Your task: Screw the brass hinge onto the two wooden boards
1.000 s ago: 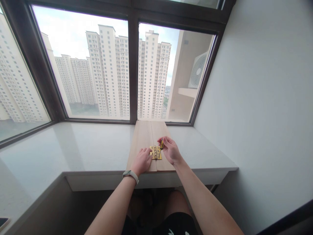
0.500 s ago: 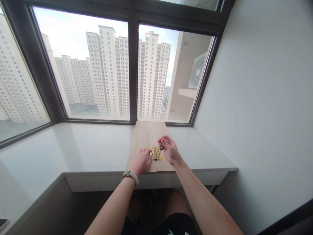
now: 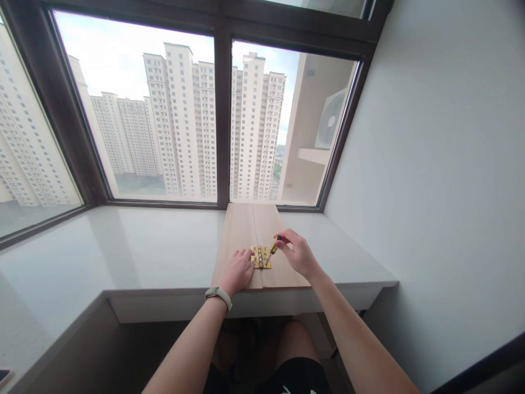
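My right hand (image 3: 298,253) grips a small screwdriver (image 3: 273,249) with a yellow and black handle by its top end. The screwdriver leans to the right, its tip down at the right leaf of a brass hinge (image 3: 261,256). The hinge lies open across the seam between two pale wooden boards (image 3: 240,224). Whether the tip sits in a screw is too small to tell. My left hand (image 3: 239,269), palm down, rests on the left board, with its fingertips touching the hinge's left edge. On that wrist is a watch with a light band (image 3: 219,295).
The boards lie on a white windowsill counter (image 3: 164,246), reaching from its front edge to the dark window frame (image 3: 223,137). A pale wall (image 3: 435,153) stands to the right. Part of a dark object (image 3: 5,376) shows at the lower left.
My right hand has shifted right and back from the hinge, tilting the screwdriver handle to the right, and more of it shows. The left hand has stayed in place.
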`<state>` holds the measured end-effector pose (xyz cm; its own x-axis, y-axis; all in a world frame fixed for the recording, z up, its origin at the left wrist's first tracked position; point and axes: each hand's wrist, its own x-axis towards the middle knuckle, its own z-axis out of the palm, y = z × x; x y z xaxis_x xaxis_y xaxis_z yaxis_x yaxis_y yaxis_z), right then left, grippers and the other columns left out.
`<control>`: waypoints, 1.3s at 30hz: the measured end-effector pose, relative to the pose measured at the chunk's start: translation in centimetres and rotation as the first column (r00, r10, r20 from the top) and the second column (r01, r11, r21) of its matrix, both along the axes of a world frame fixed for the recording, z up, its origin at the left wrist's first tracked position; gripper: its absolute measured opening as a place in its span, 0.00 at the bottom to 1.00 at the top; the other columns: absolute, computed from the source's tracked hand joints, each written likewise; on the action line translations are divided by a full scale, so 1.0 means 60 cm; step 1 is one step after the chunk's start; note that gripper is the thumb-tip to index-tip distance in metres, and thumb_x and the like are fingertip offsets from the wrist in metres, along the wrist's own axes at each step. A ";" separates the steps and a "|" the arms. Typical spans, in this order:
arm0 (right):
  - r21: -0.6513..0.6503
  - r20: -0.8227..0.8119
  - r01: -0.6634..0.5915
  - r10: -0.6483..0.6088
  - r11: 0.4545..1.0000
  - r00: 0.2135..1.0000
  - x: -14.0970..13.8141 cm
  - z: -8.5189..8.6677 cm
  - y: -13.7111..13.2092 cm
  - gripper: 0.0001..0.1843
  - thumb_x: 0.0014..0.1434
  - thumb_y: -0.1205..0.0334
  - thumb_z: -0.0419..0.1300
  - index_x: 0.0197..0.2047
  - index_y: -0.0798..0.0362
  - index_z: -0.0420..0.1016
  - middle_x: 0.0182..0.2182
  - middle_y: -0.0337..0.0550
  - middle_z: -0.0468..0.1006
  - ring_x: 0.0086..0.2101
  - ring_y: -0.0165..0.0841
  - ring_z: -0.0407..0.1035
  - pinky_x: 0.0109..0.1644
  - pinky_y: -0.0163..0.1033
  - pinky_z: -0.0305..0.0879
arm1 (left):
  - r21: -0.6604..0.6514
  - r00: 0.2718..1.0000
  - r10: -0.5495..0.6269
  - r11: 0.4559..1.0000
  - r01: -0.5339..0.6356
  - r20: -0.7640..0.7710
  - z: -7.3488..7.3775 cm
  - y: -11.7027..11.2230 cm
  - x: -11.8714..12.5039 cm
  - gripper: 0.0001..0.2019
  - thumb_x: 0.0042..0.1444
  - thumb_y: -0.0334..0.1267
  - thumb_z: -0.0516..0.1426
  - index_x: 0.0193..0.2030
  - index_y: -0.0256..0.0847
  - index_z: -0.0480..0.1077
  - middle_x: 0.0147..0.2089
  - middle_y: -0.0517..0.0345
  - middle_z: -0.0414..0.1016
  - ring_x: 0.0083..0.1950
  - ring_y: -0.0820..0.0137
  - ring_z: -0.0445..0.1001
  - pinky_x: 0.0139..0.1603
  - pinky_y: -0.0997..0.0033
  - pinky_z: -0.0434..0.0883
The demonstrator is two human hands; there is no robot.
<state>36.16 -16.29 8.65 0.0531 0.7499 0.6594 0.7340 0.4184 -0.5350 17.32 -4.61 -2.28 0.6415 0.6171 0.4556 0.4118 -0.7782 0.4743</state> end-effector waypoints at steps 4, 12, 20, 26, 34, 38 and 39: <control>0.043 0.022 0.038 -0.039 0.998 0.999 0.003 0.021 -0.024 0.15 0.70 0.50 0.53 0.49 0.49 0.76 0.41 0.46 0.78 0.39 0.36 0.73 0.46 0.42 0.70 | -0.013 1.000 -0.005 1.000 0.005 0.017 -0.002 0.001 0.000 0.11 0.68 0.39 0.50 0.54 0.43 0.67 0.53 0.49 0.73 0.57 0.58 0.67 0.58 0.59 0.64; 0.153 -0.072 0.420 -0.414 0.895 0.908 0.107 -0.005 -0.062 0.19 0.64 0.45 0.60 0.47 0.51 0.76 0.41 0.48 0.81 0.38 0.39 0.76 0.46 0.45 0.73 | -0.101 0.990 -0.004 0.995 0.018 0.142 -0.010 0.010 0.000 0.12 0.69 0.39 0.47 0.54 0.42 0.67 0.54 0.47 0.73 0.58 0.58 0.68 0.58 0.57 0.66; -0.059 -0.077 0.628 -0.630 0.776 0.772 0.205 -0.183 -0.084 0.13 0.61 0.49 0.58 0.38 0.50 0.72 0.36 0.48 0.80 0.34 0.38 0.75 0.41 0.40 0.69 | -0.254 0.937 0.084 0.967 0.005 0.339 -0.020 0.030 0.000 0.13 0.68 0.39 0.47 0.54 0.42 0.67 0.52 0.46 0.74 0.56 0.61 0.72 0.58 0.58 0.69; -0.069 0.161 0.709 -0.694 0.702 0.702 0.227 -0.238 -0.075 0.07 0.60 0.56 0.55 0.33 0.49 0.67 0.33 0.45 0.76 0.34 0.38 0.70 0.39 0.39 0.61 | -0.250 0.867 0.177 0.966 -0.063 0.466 0.000 0.028 -0.012 0.12 0.68 0.40 0.48 0.53 0.42 0.68 0.52 0.47 0.74 0.53 0.62 0.74 0.53 0.59 0.72; -0.064 0.388 0.777 -0.702 0.626 0.597 0.232 -0.224 -0.057 0.03 0.59 0.62 0.57 0.34 0.49 0.67 0.33 0.45 0.74 0.40 0.40 0.68 0.42 0.39 0.58 | -0.211 0.871 0.388 0.918 -0.335 0.302 -0.001 0.071 -0.063 0.15 0.63 0.39 0.52 0.54 0.37 0.65 0.54 0.42 0.73 0.58 0.55 0.72 0.60 0.52 0.68; -0.133 0.315 0.732 -0.672 0.668 0.671 0.194 -0.192 -0.021 0.08 0.65 0.56 0.54 0.37 0.50 0.68 0.37 0.48 0.77 0.40 0.39 0.70 0.43 0.39 0.60 | -0.303 0.856 0.516 0.814 -0.496 -0.016 -0.001 0.099 -0.085 0.21 0.60 0.37 0.53 0.58 0.32 0.62 0.57 0.32 0.71 0.64 0.50 0.69 0.64 0.51 0.62; -0.210 0.289 0.710 -0.651 0.672 0.701 0.183 -0.185 -0.008 0.10 0.65 0.53 0.53 0.38 0.50 0.69 0.37 0.48 0.78 0.39 0.39 0.71 0.41 0.39 0.60 | -0.333 0.857 0.512 0.798 -0.501 -0.062 0.000 0.104 -0.086 0.22 0.59 0.37 0.54 0.59 0.31 0.61 0.57 0.30 0.72 0.63 0.49 0.70 0.63 0.51 0.63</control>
